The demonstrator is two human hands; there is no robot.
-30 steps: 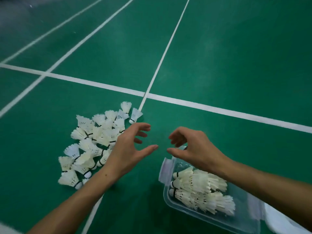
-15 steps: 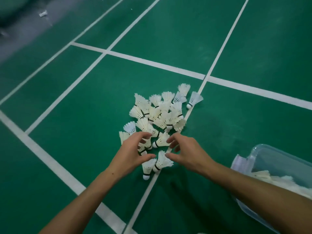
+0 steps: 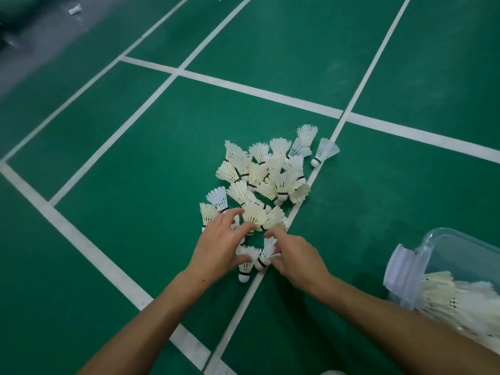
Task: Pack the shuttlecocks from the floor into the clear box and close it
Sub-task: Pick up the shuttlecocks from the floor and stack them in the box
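Both hands have dropped onto the near edge of the shuttlecock pile (image 3: 266, 180): left hand (image 3: 216, 247) spread and curling, right hand (image 3: 295, 255) pinching a shuttlecock (image 3: 266, 253) lying cork-toward-wrist, clear box (image 3: 446, 269) at four o'clock, nearer the right.

a badminton court: green floor (image 3: 135, 163) with white court lines (image 3: 259, 90)
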